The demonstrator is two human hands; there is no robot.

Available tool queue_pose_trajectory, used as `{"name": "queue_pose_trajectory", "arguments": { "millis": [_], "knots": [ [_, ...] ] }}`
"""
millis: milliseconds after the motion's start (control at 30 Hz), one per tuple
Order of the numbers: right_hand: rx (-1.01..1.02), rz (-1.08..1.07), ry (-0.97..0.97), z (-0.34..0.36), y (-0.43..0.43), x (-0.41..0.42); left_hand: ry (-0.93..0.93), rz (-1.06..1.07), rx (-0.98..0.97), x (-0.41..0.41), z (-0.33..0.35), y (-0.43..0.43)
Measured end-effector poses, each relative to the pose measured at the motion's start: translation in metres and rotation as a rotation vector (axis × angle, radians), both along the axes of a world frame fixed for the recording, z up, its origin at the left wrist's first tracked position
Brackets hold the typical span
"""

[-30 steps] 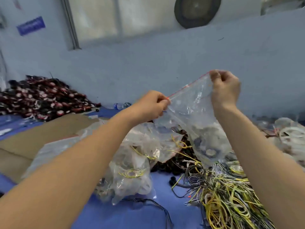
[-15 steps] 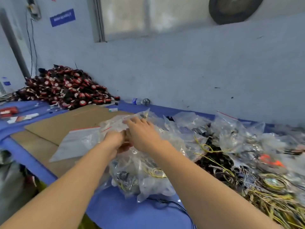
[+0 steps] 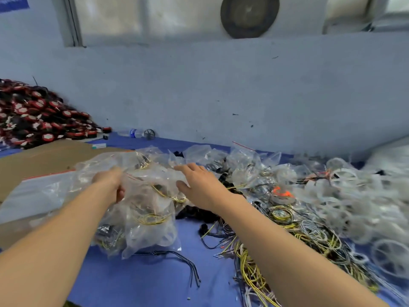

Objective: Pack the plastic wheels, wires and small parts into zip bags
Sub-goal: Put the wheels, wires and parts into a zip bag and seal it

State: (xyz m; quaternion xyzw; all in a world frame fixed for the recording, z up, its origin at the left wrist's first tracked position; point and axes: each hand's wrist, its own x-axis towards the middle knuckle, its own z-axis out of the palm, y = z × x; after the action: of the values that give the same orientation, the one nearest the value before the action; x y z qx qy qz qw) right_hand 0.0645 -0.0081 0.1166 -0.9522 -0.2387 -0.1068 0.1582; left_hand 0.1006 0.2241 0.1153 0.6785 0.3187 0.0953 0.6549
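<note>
A heap of filled clear zip bags (image 3: 143,204) with wires and dark parts inside lies on the blue table (image 3: 137,282). My left hand (image 3: 111,185) rests on the heap's left side, fingers curled into the plastic of the top bag. My right hand (image 3: 197,182) hovers just right of it, palm down and fingers spread, holding nothing. Loose yellow, white and black wires (image 3: 276,247) sprawl under my right forearm. Clear plastic wheels (image 3: 354,196) pile up at the right.
An empty zip bag (image 3: 33,191) lies flat on brown cardboard (image 3: 44,156) at the left. A mound of red and black round parts (image 3: 37,116) sits at the far left by the wall. A small bottle (image 3: 134,132) stands against the wall.
The filled bag held up in both hands a second ago has been set down on the heap. My right hand has let go and drawn to the right. The view swung back right.
</note>
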Motion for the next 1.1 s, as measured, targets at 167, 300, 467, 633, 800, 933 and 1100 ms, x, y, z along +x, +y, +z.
{"name": "queue_pose_trajectory", "arguments": {
  "millis": [167,300,467,633,800,933,1100],
  "knots": [
    [0.159,-0.181,0.071,-0.021,-0.075,-0.007,-0.133,0.073,0.698,-0.006,0.005,-0.065],
    [0.286,-0.284,0.075,-0.047,-0.118,-0.009,-0.261,-0.088,0.979,-0.003,0.003,-0.138],
    [0.361,-0.339,0.089,-0.076,-0.158,0.0,-0.341,-0.398,1.223,0.022,0.006,-0.216],
    [0.429,-0.362,0.054,-0.084,-0.185,0.008,-0.126,-0.644,1.5,0.083,-0.013,-0.24],
    [0.428,-0.361,0.01,-0.082,-0.209,0.012,0.378,-0.829,1.743,0.138,-0.066,-0.206],
    [0.461,-0.345,-0.027,-0.084,-0.217,0.013,0.376,-0.772,1.786,0.159,-0.079,-0.2],
    [0.472,-0.334,-0.04,-0.086,-0.221,0.01,0.251,-0.599,1.778,0.154,-0.082,-0.203]
  ]
}}
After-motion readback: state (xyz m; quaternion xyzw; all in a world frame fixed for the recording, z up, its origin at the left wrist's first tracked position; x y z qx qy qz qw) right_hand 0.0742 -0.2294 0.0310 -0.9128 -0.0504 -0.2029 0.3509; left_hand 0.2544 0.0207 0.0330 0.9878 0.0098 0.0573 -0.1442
